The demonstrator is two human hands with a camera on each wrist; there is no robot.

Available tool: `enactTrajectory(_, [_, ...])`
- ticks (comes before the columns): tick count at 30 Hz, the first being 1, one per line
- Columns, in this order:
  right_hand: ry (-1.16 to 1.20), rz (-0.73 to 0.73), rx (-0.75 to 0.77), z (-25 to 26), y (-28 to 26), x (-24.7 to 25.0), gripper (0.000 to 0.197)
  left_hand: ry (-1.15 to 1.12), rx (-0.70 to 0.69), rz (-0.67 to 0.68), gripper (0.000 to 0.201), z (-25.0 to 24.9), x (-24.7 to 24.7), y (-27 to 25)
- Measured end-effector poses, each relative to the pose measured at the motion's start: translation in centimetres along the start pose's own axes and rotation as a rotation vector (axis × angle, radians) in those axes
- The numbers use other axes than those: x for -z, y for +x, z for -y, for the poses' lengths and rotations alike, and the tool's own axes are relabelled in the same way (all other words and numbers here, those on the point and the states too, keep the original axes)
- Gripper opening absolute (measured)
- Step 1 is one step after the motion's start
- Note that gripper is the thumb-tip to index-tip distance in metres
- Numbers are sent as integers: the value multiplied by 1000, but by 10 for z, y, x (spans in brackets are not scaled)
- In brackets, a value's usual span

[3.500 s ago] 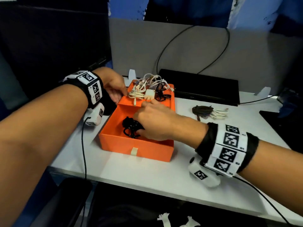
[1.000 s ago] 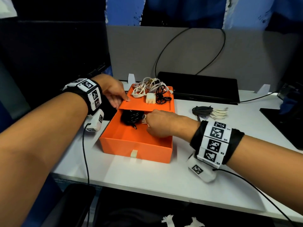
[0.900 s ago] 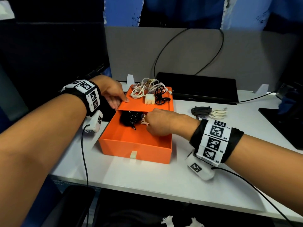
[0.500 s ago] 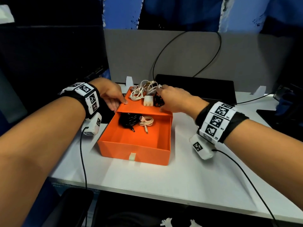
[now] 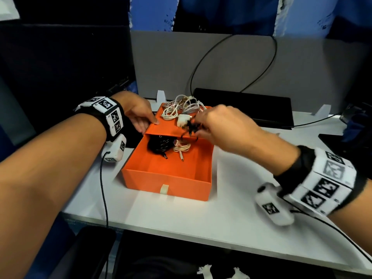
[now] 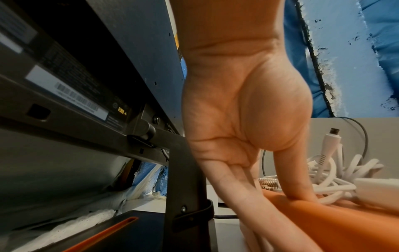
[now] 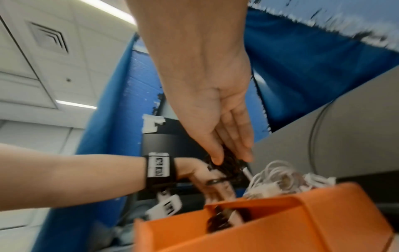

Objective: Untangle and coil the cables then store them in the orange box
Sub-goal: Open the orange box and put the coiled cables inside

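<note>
The orange box [image 5: 167, 178] stands on the white desk with its drawer pulled out. A black coil [image 5: 159, 144] and a beige coil [image 5: 181, 148] lie at the back of the drawer. On the box's top sit tangled white cables [image 5: 181, 108] and a white plug [image 5: 182, 120]. My right hand [image 5: 196, 126] pinches a small black cable [image 5: 190, 127] just above the top's front edge; in the right wrist view the black cable [image 7: 228, 168] hangs from thumb and fingers. My left hand [image 5: 150, 125] holds the box's top at its left edge, thumb on top.
A black flat device [image 5: 251, 109] lies behind the box against the grey partition [image 5: 221, 63], where a black wire [image 5: 269, 63] loops. A dark monitor [image 6: 75, 85] stands close on the left. The wrist-camera cord [image 5: 102, 188] hangs over the desk's front edge.
My right hand left the beige coil in the drawer, reached to the box's top, took the small black cable and now draws it back toward the drawer. The left hand stayed put.
</note>
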State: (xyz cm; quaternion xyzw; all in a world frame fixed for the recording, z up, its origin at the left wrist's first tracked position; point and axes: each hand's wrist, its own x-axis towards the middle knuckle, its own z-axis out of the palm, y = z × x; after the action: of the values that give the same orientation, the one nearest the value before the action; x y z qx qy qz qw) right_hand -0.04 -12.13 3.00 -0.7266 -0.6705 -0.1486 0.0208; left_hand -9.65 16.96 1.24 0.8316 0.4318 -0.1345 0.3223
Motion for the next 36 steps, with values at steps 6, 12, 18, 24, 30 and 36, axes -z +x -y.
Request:
enactTrajectory(6, [-260,287,113,33,-11,-33,14,27,11,-4,35,-1,0,-1])
enactTrajectory(12, [-260,306,-34,37,23,-52,15,24,17,2,38,-1,2,1])
enactTrajectory(18, [-85,377,-85,47,28,-63,21,19,-2,5,39,1,2,3])
enactTrajectory(24, [8,370,-100,41,21,-62,21,13,-10,-3,38,1,2,2])
enactTrajectory(30, [-50,6,-52,28,50,-35,18,0,-17,-15,36,2,0,2])
enactTrajectory(36, [-112,9,11,7,105,-49,57,3,-27,-22,34,3,-2,2])
